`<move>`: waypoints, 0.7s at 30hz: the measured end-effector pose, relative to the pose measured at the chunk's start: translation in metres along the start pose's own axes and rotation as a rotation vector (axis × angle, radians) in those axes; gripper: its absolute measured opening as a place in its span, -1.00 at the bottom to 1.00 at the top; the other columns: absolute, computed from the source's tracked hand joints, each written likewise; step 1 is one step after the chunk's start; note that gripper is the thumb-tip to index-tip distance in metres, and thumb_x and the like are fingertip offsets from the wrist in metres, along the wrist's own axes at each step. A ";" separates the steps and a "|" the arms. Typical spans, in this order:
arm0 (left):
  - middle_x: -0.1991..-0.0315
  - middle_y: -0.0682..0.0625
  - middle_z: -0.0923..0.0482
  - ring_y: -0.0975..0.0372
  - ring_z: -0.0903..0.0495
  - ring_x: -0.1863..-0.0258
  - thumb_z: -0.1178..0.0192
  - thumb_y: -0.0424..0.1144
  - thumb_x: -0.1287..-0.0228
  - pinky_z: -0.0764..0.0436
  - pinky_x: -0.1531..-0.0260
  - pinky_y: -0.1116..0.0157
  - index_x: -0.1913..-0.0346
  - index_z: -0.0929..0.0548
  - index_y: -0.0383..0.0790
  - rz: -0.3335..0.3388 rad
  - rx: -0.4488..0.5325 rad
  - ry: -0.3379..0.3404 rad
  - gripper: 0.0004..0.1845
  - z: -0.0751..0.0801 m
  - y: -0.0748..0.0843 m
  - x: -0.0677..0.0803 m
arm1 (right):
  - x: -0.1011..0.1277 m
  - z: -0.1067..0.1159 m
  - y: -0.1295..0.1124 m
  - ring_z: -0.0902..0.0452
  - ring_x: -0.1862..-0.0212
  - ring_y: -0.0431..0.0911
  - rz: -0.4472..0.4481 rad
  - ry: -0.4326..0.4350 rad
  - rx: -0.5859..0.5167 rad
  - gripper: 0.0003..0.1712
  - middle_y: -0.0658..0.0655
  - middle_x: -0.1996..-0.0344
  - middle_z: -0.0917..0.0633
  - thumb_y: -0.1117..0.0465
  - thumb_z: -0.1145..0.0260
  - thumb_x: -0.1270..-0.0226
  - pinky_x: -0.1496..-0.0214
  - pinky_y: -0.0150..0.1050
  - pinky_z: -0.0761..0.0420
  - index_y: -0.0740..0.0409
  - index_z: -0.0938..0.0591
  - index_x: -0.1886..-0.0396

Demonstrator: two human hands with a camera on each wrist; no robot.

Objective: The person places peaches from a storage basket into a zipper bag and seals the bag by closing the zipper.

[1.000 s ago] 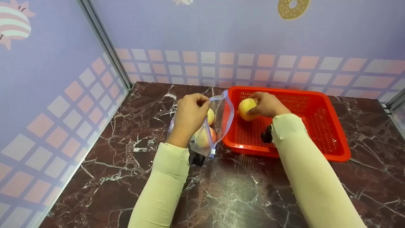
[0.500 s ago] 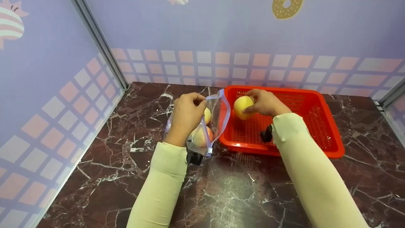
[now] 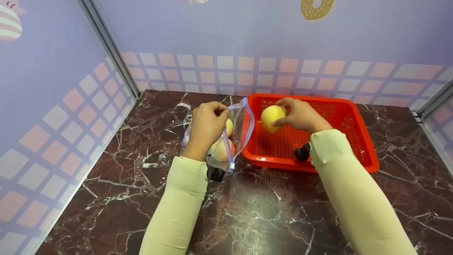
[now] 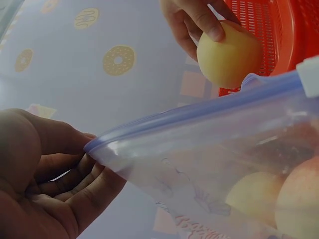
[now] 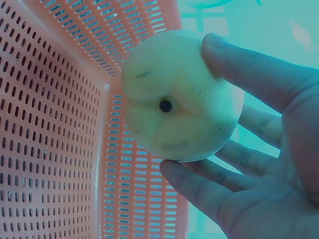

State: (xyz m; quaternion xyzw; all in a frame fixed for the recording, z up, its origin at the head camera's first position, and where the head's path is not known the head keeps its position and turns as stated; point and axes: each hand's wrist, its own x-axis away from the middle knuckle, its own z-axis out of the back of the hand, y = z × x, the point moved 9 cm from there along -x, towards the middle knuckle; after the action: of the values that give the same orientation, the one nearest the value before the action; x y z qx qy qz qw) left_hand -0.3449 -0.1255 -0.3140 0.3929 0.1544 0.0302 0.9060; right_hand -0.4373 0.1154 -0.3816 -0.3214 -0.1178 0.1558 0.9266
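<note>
My left hand (image 3: 208, 122) pinches the top edge of a clear zip bag (image 4: 209, 112) between thumb and fingers. The bag's purple-rimmed mouth gapes toward the right, with a white slider (image 3: 231, 165) at its near end. Pale yellow and reddish peaches (image 3: 222, 151) lie inside it, partly hidden behind the left hand. Over the left part of a red basket (image 3: 368, 141), my right hand (image 3: 300, 114) holds a yellow peach (image 3: 273, 118) by its side. The right wrist view shows the thumb above and fingers below this peach, and a dark spot in its dimple.
The perforated basket stands against the bag's right side on a dark red marbled tabletop (image 3: 247, 212). A patterned wall (image 3: 226, 35) rises behind, and another (image 3: 53, 106) on the left. A black wrist camera (image 3: 302, 153) hangs under the right cuff.
The head view has shifted slightly, so the scene sits a little further left. Both hands keep their hold, and the peach stays over the basket's left part.
</note>
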 end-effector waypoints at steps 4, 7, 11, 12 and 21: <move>0.37 -0.01 -0.71 0.20 -0.60 0.38 -0.21 -0.27 -0.25 -0.56 0.32 0.26 0.25 -0.76 -0.19 -0.013 0.001 0.005 -0.86 -0.001 0.000 0.000 | 0.006 0.001 0.000 -0.44 -0.16 0.07 0.000 0.009 -0.026 -0.19 0.14 -0.24 -0.49 0.00 -0.54 -0.02 -0.21 0.10 -0.45 -0.02 -0.44 -0.29; 0.37 -0.01 -0.71 0.20 -0.60 0.39 -0.21 -0.26 -0.26 -0.55 0.34 0.27 0.25 -0.76 -0.19 -0.008 0.005 0.007 -0.85 -0.001 0.000 0.000 | 0.010 0.001 -0.001 -0.45 -0.14 0.06 0.009 0.024 -0.041 -0.17 0.13 -0.21 -0.51 0.00 -0.55 0.00 -0.21 0.10 -0.45 -0.03 -0.43 -0.30; 0.37 -0.02 -0.71 0.19 -0.60 0.38 -0.21 -0.25 -0.26 -0.55 0.33 0.27 0.25 -0.76 -0.19 -0.001 0.008 0.006 -0.85 -0.001 0.000 0.001 | 0.017 0.002 -0.003 -0.45 -0.11 0.04 0.020 0.047 -0.049 -0.18 0.10 -0.17 -0.53 0.00 -0.57 0.03 -0.19 0.08 -0.44 -0.06 -0.45 -0.27; 0.36 -0.02 -0.71 0.19 -0.60 0.38 -0.21 -0.25 -0.26 -0.55 0.33 0.27 0.24 -0.76 -0.20 0.000 0.008 0.006 -0.85 -0.001 -0.001 0.001 | 0.018 0.002 -0.004 -0.45 -0.11 0.04 0.020 0.051 -0.052 -0.19 0.09 -0.17 -0.54 0.00 -0.57 0.03 -0.19 0.08 -0.44 -0.07 -0.46 -0.27; 0.34 -0.01 -0.71 0.19 -0.61 0.34 -0.22 -0.25 -0.26 -0.56 0.28 0.27 0.25 -0.76 -0.18 0.008 0.005 0.002 -0.86 0.000 0.000 0.001 | 0.032 -0.003 -0.007 -0.46 -0.20 0.05 0.028 0.055 -0.103 -0.19 0.07 -0.23 -0.51 -0.01 -0.56 0.00 -0.18 0.10 -0.49 -0.13 -0.44 -0.28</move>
State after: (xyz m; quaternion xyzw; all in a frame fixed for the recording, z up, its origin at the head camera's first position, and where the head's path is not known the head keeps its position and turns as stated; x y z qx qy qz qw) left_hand -0.3439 -0.1253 -0.3146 0.3956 0.1540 0.0338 0.9048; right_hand -0.4055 0.1203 -0.3755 -0.3742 -0.0958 0.1537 0.9095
